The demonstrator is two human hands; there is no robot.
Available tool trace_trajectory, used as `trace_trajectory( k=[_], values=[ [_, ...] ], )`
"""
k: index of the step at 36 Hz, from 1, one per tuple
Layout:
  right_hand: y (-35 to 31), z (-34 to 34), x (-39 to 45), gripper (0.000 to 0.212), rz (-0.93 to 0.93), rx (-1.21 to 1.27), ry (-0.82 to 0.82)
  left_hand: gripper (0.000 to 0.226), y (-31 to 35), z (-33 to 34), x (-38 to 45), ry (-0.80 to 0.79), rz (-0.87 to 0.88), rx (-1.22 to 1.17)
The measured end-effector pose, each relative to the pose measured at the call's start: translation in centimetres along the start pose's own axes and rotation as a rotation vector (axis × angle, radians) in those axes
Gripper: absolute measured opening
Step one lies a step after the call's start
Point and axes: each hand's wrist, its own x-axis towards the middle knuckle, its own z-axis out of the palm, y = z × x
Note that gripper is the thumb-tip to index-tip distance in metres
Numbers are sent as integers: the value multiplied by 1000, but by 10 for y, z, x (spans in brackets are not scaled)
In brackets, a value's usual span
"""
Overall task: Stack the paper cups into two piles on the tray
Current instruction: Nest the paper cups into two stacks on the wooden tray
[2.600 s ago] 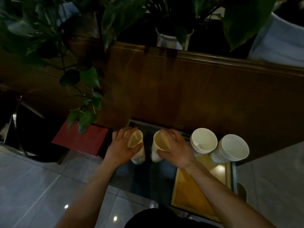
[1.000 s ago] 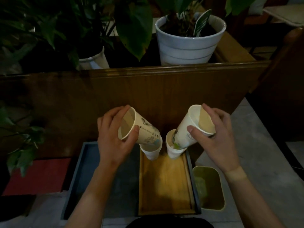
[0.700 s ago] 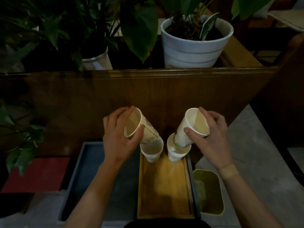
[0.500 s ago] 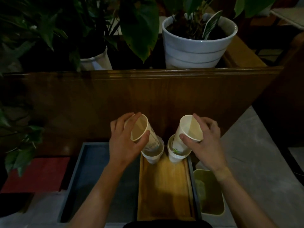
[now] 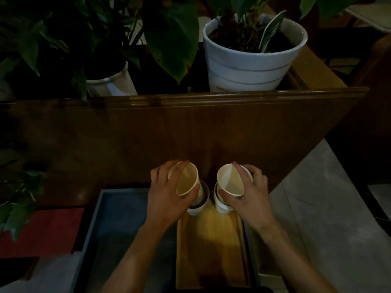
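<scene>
Big dark wooden partition (image 5: 190, 134) fills the far side, with a white ribbed plant pot (image 5: 251, 64) up on top at the right and a smaller white pot (image 5: 110, 84) under broad leaves to the left. Down near us sits a grey tray (image 5: 118, 225), and inside it, on the right, the wooden tray (image 5: 211, 246) where our piles go.

At the far end of that wooden tray stand two base cups, side by side and close together: the left base cup (image 5: 197, 208) and the right base cup (image 5: 222, 207), both upright. How many cups each pile already counts, we cannot tell from here.

Now the hands. Our left hand (image 5: 167, 197) is wrapped around a paper cup (image 5: 187, 180), thumb on the near wall, fingers over the far side, and its foot is dipping into the left base cup, tilted with the mouth toward us. Our right hand (image 5: 249, 197) is closed the same way on the second paper cup (image 5: 229, 180), nosing into the right base cup at a lean.

We judge these as feather-light, thin-walled things: squeeze mid-wall and they will oval and jam in the cup below. Better to hold near the rolled rim, where the paper is stiffest, straighten each cup upright, and let it slide home with little pressure. The bases are light too, so a sideways push could tip them off their spot.
</scene>
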Motion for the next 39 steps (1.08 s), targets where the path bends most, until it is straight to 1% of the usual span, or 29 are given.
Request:
trace_trajectory(
  k=[16, 34, 39],
  values=[
    [18, 23, -6, 86, -30, -52, -47, 75, 0, 24, -6, -121, 10, 34],
    [32, 36, -10, 88, -34, 15, -87, 77, -11, 47, -16, -239, -60, -27],
    [33, 37, -12, 87, -36, 30, -94, 80, -13, 50, -16, -294, -70, 0]
  ],
)
